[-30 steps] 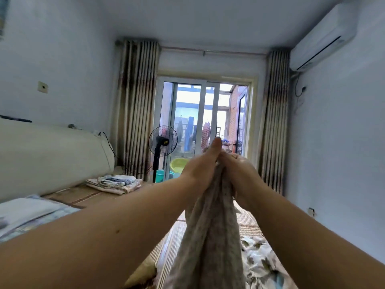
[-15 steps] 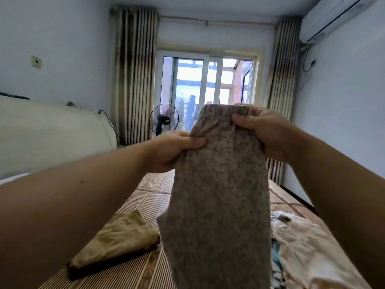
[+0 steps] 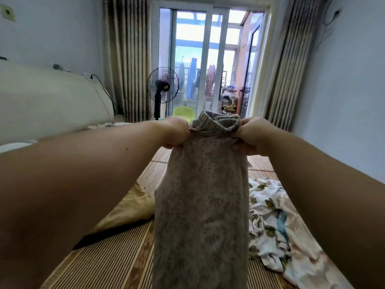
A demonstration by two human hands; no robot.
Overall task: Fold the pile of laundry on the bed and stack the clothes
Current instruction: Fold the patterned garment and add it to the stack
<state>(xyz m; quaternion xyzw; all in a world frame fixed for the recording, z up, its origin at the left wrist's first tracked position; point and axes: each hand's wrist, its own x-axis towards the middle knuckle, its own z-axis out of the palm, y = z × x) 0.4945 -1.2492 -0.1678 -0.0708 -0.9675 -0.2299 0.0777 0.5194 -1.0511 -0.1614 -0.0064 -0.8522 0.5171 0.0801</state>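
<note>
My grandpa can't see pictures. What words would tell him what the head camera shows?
The left hand and right hand grip the waistband of a speckled grey garment, holding it up over a striped bed mat. A tan garment lies at left, a flowered cloth at right.

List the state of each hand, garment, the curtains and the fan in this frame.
left hand, gripping the waistband's left side.
right hand, gripping the waistband's right side.
grey speckled pants, held up, hanging, not folded down.
khaki garment, lying flat on the bed mat.
floral garment, crumpled, unfolded.
curtains, drawn open.
fan, upright; whether it is running cannot be told.
</note>
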